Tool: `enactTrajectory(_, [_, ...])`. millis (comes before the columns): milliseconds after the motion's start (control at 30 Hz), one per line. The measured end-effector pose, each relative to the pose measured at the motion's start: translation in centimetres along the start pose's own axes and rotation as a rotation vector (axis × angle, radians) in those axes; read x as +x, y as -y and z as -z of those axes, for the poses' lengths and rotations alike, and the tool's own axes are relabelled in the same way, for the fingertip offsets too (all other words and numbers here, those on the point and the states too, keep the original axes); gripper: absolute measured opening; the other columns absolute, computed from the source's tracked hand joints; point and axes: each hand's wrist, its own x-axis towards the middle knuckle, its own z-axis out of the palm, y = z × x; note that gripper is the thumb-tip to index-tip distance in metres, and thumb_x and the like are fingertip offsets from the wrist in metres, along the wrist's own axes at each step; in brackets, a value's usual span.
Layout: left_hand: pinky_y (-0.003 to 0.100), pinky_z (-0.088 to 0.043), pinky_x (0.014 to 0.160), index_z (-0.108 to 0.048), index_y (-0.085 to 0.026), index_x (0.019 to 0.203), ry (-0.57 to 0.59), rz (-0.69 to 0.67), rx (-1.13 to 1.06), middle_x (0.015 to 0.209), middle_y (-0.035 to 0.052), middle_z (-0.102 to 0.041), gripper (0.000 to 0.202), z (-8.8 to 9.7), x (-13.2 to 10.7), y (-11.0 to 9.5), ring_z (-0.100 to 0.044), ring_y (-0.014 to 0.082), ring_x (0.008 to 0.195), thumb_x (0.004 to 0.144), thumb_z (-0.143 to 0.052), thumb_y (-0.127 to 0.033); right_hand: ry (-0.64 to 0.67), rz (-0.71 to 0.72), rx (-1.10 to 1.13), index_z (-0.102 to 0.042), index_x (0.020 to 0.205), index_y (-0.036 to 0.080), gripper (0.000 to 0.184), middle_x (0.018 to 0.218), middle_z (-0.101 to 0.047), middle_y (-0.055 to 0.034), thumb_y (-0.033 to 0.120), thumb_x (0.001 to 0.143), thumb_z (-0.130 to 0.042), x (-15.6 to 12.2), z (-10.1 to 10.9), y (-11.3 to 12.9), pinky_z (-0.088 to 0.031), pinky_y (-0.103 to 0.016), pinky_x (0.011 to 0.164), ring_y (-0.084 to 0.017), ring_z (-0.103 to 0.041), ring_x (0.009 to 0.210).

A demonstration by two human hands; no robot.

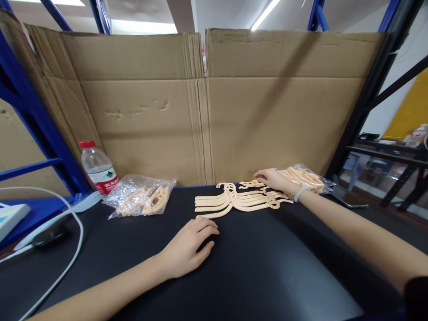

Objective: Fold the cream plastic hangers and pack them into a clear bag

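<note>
While cream pieces [249, 207] lie just beyond the slack left hand [190, 246], beside the right hand [273, 179], its grip unclear

This looks like a workshop or storeroom bench rather than a home. Under the left hand [190, 245] spreads a plain black worktop [254, 267]; beyond both hands stand bare cardboard sheets [140, 107], walling it off. A blue metal rack frame [33, 116] rises far left of the left hand. Past the right hand [272, 178], a dark metal-framed table [397, 151] stands; overhead runs a strip light [265, 14].
</note>
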Motion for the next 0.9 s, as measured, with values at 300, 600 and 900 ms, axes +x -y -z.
enactTrajectory(300, [0.037,-0.044,0.092,-0.057,-0.02,0.108,-0.031,-0.074,-0.063,0.113,0.0083,-0.061,0.025,-0.5,0.0,0.5,-0.055,0.0219,0.106,0.088,-0.044,-0.014,0.234,0.016,-0.138,-0.072,0.102,0.017,0.027,0.103,-0.072,-0.0087,0.012,0.083,-0.054,3.7,-1.8,-0.1,-0.048,-0.027,0.083,-0.022,-0.066,0.095])
enactTrajectory(600, [0.038,-0.043,0.092,-0.058,-0.019,0.106,-0.03,-0.091,-0.086,0.111,0.0087,-0.062,0.024,-0.5,0.1,0.4,-0.056,0.0223,0.105,0.087,-0.044,-0.013,0.12,0.065,-0.081,-0.071,0.101,0.019,0.022,0.097,-0.073,-0.0063,0.016,0.084,-0.057,3.6,-2.7,0.3,-0.048,-0.026,0.074,-0.02,-0.068,0.087])
enactTrajectory(900, [0.037,-0.042,0.095,-0.059,-0.018,0.108,-0.06,-0.065,-0.246,0.111,0.0095,-0.063,0.025,-0.2,-0.2,0.3,-0.056,0.0221,0.106,0.087,-0.046,-0.014,-0.238,0.106,0.102,-0.067,0.096,0.014,0.018,0.086,-0.07,-0.0073,0.015,0.087,-0.052,2.7,-2.3,2.0,-0.049,-0.028,0.069,-0.017,-0.063,0.072])
